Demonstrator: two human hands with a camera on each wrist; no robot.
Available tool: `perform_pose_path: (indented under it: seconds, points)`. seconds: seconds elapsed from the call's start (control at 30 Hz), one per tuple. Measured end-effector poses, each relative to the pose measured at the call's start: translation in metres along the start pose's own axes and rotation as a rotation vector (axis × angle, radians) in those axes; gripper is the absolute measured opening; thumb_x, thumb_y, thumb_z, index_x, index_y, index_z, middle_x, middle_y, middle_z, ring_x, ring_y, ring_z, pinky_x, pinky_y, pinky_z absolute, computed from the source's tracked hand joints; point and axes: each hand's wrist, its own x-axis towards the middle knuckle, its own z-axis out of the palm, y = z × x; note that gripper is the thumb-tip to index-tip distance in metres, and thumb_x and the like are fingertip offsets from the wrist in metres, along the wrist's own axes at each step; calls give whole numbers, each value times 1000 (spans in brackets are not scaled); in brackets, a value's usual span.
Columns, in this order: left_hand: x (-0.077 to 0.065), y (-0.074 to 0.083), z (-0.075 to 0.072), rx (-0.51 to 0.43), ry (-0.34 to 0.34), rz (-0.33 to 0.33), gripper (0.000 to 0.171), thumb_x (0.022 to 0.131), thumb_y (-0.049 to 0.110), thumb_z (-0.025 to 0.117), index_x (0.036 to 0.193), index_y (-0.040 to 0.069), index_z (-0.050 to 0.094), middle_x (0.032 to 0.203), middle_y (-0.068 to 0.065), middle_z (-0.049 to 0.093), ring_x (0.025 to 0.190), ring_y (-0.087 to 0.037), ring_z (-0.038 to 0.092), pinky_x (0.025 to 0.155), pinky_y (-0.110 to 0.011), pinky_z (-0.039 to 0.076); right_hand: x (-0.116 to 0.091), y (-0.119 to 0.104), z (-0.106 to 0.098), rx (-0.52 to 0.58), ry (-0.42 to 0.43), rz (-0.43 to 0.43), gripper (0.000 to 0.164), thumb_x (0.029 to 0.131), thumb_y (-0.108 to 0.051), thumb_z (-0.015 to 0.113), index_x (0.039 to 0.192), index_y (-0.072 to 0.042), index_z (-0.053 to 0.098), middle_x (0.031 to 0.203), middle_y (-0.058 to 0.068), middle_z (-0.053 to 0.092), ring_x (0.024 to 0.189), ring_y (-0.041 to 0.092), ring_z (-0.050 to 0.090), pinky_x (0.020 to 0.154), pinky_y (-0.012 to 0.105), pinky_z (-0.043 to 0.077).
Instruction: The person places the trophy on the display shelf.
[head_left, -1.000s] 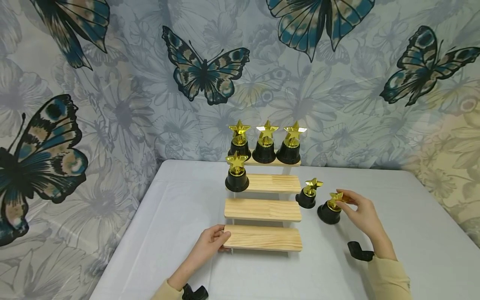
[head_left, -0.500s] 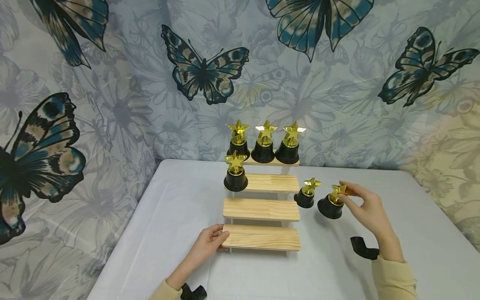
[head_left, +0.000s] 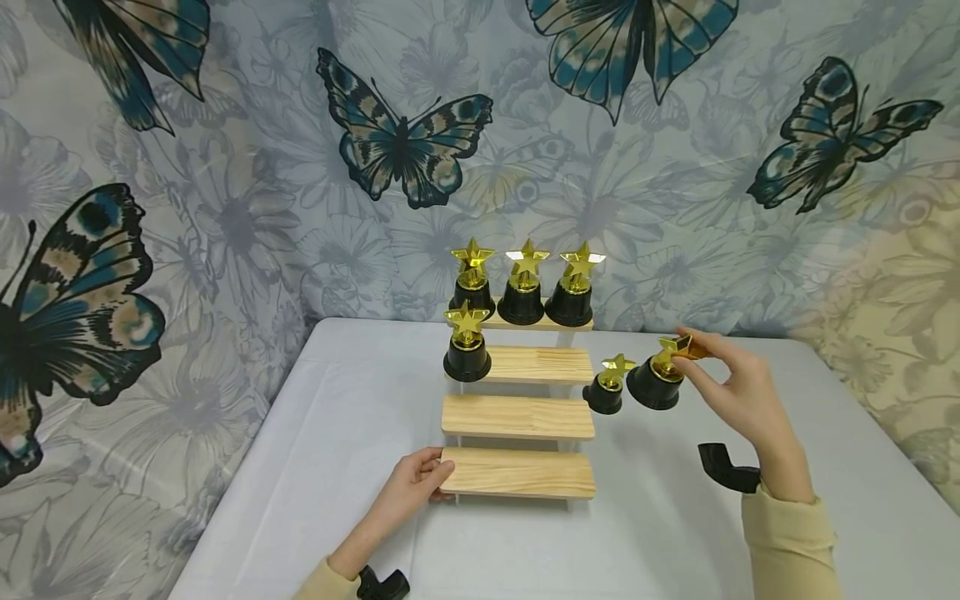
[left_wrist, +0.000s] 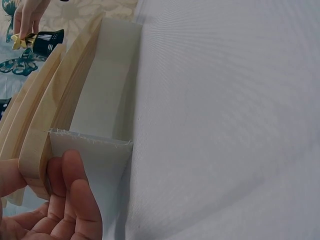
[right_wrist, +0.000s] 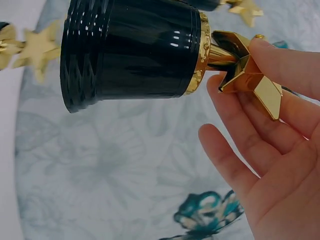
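Observation:
My right hand [head_left: 738,387] pinches the gold star of a small star trophy [head_left: 656,385] with a black base, raised off the table and slightly tilted. In the right wrist view the thumb and fingers [right_wrist: 235,120] grip the star [right_wrist: 252,75], the black base pointing away. My left hand [head_left: 415,482] holds the left end of the lowest board of a stepped wooden rack [head_left: 517,473], thumb on top and fingers underneath, as the left wrist view of the board end [left_wrist: 35,160] shows. Another star trophy [head_left: 609,385] stands beside the rack, left of the held one.
Three star trophies [head_left: 522,287] line the rack's top board. One more [head_left: 467,350] stands at the left end of the second board; the two lower boards carry none. A white cloth covers the table [head_left: 337,400], with a butterfly-patterned curtain [head_left: 262,208] behind.
My right hand has lifted the trophy from low beside the standing one up to about that one's height. The left hand keeps its hold on the board.

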Motion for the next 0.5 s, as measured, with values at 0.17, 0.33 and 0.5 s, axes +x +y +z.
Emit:
perform_pose_path:
  seconds: [0.17, 0.33, 0.5]
  points:
    - [0, -1, -1, -4, -3, 2, 41, 96, 10, 52, 121, -21, 44, 86, -16, 63, 75, -21, 65, 66, -39, 55, 14, -10, -3, 15, 8, -34, 50, 70, 14, 73, 117, 0, 63, 93, 2, 64, 86, -6, 51, 82, 8, 38]
    - [-1, 1, -1, 7, -4, 7, 41, 96, 10, 52, 121, -21, 44, 86, -16, 63, 75, -23, 65, 65, -39, 55, 25, -20, -4, 31, 7, -62, 52, 69, 14, 74, 118, 0, 63, 94, 12, 66, 85, -5, 52, 82, 9, 39]
    - [1, -4, -1, 6, -6, 8, 40, 96, 10, 52, 120, -21, 45, 86, -16, 63, 73, -19, 64, 64, -39, 55, 35, -28, -1, 30, -29, -66, 50, 72, 12, 73, 119, -2, 62, 98, 11, 66, 87, -6, 52, 81, 8, 40]
